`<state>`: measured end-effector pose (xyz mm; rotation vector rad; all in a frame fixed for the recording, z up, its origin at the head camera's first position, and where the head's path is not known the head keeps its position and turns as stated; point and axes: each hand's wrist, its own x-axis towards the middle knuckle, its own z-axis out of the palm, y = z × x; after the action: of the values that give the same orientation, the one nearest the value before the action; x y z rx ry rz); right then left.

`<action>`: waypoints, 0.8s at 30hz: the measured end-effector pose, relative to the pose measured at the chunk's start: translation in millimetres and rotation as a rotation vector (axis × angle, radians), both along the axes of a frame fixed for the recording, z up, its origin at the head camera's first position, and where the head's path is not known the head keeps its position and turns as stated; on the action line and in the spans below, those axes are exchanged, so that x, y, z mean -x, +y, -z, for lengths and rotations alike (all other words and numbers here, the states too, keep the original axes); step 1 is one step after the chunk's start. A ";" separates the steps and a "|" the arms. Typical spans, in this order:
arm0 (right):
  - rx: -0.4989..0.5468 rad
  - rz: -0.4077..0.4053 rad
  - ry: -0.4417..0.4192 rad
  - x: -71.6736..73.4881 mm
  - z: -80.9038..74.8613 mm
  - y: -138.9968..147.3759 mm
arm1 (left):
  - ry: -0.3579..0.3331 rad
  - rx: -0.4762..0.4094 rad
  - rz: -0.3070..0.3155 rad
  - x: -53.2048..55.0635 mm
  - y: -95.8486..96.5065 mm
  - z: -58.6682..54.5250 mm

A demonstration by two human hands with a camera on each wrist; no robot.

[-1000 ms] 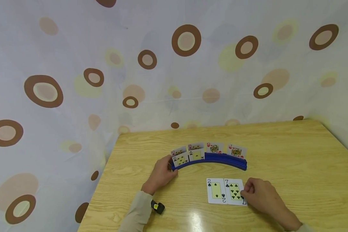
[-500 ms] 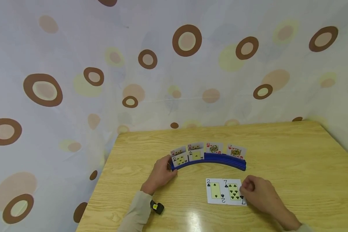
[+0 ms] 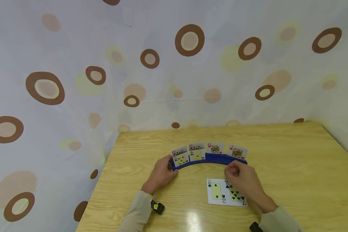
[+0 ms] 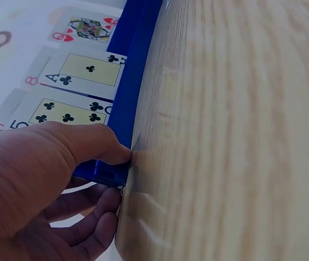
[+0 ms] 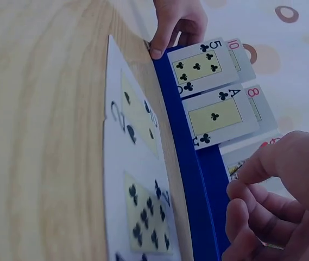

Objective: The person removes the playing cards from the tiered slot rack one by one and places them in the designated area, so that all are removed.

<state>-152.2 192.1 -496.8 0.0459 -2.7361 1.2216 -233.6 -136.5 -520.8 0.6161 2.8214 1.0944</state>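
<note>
A curved blue playing-card holder stands on the table. My left hand grips its left end, thumb over the front edge and fingers curled beneath in the left wrist view. The 5 of clubs and ace of clubs stand in its front row. Behind them are a red 10 and a red 8; the queen of hearts and jack of hearts are farther right. My right hand is over the 7 of clubs, fingers loosely curled, nothing seen between them. Left of that card lies the 2 of spades.
The wooden table reaches back to a patterned curtain. A small black device with a yellow patch is at my left wrist, and a second black device at my right.
My right hand has left the right edge of the 7 of clubs and moved up and left towards the holder. Both loose cards stay in place, and my left hand keeps its grip.
</note>
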 end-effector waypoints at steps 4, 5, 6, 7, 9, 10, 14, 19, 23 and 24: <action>-0.008 -0.014 0.069 7.7 -2.6 -11.5 | -0.007 -0.007 -0.004 -0.8 -1.6 1.7; -0.015 -0.018 0.087 9.9 -3.4 -13.8 | -0.006 -0.008 -0.004 -0.6 -1.8 2.0; -0.022 -0.019 0.096 12.1 -3.7 -16.0 | -0.003 -0.009 -0.003 -0.4 -1.6 2.0; -0.027 -0.021 0.108 14.6 -3.8 -17.9 | -0.001 -0.012 -0.001 -0.2 -1.2 1.9; -0.032 -0.026 0.124 19.2 -3.3 -21.2 | 0.000 -0.020 0.005 -0.3 -0.3 1.4; -0.031 -0.027 0.128 21.6 -3.2 -22.7 | 0.002 -0.022 0.008 -0.4 0.4 0.7; -0.037 -0.027 0.114 30.3 -1.4 -29.6 | -0.009 -0.029 0.006 -1.8 1.2 -0.3; -0.046 -0.026 0.085 38.1 -3.5 -40.4 | 0.006 -0.019 -0.012 -2.7 -0.1 1.4; -0.066 -0.002 0.091 43.6 -6.6 -46.7 | 0.030 -0.013 -0.008 -1.6 -0.1 2.1; -0.072 0.004 0.092 45.0 -7.1 -47.8 | 0.031 -0.016 -0.006 -1.4 -0.1 2.2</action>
<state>-197.2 144.4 -489.7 0.1022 -2.6990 1.0909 -232.3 -136.5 -523.0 0.6318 2.8456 1.1194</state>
